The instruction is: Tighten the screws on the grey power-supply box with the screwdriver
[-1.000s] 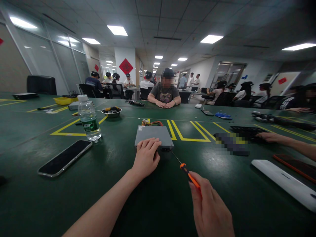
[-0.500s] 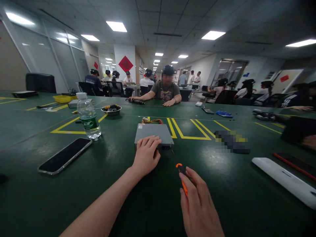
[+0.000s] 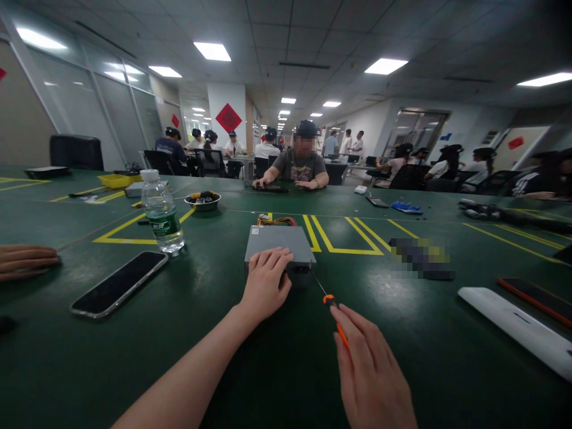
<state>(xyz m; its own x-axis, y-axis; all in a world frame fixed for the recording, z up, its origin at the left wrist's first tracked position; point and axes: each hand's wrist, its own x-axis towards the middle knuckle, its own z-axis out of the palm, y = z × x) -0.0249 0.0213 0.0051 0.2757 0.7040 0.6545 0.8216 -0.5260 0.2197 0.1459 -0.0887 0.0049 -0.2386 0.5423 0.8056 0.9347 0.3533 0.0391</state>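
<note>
Grey metal box (image 3: 286,238) sits on the green tabletop (image 3: 286,381), straight before the person. The left hand (image 3: 267,277) lies flattened over its near edge, probably so that it cannot slide. The right hand (image 3: 373,357) grips the screwdriver (image 3: 329,300) aslant, its tip seemingly at the near right corner. Bottle (image 3: 164,223) and white panel (image 3: 513,323) are well apart, so both hands seem to have room for moving.

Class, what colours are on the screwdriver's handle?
The screwdriver's handle shows orange and black, in the head view.
</note>
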